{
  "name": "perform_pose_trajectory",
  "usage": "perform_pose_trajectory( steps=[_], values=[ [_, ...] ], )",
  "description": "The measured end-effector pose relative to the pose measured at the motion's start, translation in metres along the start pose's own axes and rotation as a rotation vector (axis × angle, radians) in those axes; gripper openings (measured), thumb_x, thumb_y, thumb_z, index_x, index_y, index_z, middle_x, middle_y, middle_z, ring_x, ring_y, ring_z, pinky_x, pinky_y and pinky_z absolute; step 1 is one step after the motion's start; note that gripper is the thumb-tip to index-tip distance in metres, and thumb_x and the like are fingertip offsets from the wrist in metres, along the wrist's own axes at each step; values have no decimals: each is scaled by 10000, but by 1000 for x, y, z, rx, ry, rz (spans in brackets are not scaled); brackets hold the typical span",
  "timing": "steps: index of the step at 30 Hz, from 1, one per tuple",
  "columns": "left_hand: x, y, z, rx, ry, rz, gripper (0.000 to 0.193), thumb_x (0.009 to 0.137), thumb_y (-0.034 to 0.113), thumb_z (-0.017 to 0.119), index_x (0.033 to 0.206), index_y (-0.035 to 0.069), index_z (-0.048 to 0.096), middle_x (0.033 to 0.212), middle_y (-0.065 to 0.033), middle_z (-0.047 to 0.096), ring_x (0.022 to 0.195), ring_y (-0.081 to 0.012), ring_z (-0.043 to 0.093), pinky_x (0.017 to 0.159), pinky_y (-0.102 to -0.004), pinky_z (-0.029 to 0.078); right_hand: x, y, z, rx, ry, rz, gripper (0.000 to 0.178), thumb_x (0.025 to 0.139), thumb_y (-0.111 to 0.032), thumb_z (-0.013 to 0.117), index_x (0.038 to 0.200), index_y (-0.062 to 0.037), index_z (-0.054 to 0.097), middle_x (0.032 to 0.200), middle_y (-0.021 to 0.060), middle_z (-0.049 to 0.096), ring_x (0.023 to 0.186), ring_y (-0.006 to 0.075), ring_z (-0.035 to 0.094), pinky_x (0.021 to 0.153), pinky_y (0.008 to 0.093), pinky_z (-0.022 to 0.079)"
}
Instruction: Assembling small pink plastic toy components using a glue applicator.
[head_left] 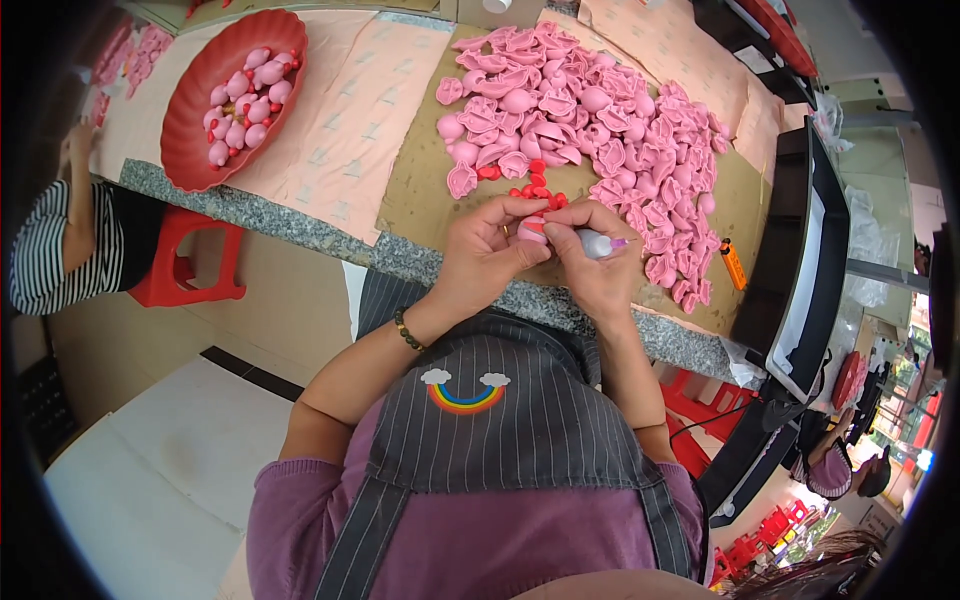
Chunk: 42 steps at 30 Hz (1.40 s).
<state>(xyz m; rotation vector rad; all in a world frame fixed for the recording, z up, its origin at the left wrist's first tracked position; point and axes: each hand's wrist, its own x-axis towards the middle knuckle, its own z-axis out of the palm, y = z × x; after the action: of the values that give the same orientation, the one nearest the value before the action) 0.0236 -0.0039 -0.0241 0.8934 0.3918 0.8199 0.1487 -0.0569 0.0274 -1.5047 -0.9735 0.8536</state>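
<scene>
My left hand (478, 252) pinches a small rounded pink piece (532, 231) between thumb and fingertips, and red shows on its top. From the other side, the fingertips of my right hand (603, 283) meet it. A small pale squeeze bottle (598, 245) with a purple tip is tucked in my right hand, its tip pointing right. Just beyond my fingers lie several small red pieces (538, 183). Behind them spreads a large heap of hollow pink molded pieces (600, 130), reaching down along the right side of my right hand.
At the far left, a red scalloped dish (187, 150) holds pink-and-red pieces. An orange tube-like item (733, 264) lies right of the heap, near a black tray (805, 270). The granite table edge (300, 222) runs before me. Another person (65, 240) sits left, by a red stool (190, 262).
</scene>
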Motion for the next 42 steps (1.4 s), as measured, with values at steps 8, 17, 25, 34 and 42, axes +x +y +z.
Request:
perform_pose_trajectory(
  steps=[8, 17, 25, 34, 42],
  values=[
    [-4, -1, 4, -4, 9, -8, 396, 795, -62, 617, 1166, -28, 483, 1049, -99, 593, 956, -135, 578, 812, -255, 490, 6, 16, 2, 11, 134, -107, 36, 779, 50, 600, 800, 28, 620, 779, 39, 594, 671, 91, 541, 612, 201, 424],
    [-3, 1, 4, 31, 27, -28, 386, 804, -81, 588, 1171, -42, 476, 1044, -102, 592, 948, -134, 584, 807, -242, 487, 1, 14, 4, -166, 41, -366, 63, 693, 74, 612, 730, 30, 587, 686, 102, 573, 632, 197, 537, 606, 284, 432],
    [-2, 2, 2, 75, 18, -50, 365, 826, -58, 566, 1179, -46, 478, 1049, -103, 592, 926, -137, 593, 819, -257, 488, 10, 28, -6, -313, 113, -344, 26, 751, 58, 610, 751, 33, 613, 720, 56, 586, 668, 115, 528, 614, 224, 412],
    [-1, 3, 0, 19, 13, -64, 344, 853, -32, 540, 1192, -42, 484, 1070, -105, 591, 928, -145, 590, 836, -274, 485, 9, 18, -2, -218, 13, -542, 59, 695, 66, 618, 732, 20, 611, 668, 96, 578, 614, 191, 534, 582, 285, 418],
    [2, 3, -6, -35, -63, -109, 337, 867, 13, 550, 1193, -44, 487, 1104, -114, 579, 931, -134, 577, 840, -271, 478, 7, 34, -14, -113, 98, -335, 31, 745, 62, 611, 763, 39, 620, 719, 73, 582, 651, 139, 521, 602, 240, 406]
  ],
)
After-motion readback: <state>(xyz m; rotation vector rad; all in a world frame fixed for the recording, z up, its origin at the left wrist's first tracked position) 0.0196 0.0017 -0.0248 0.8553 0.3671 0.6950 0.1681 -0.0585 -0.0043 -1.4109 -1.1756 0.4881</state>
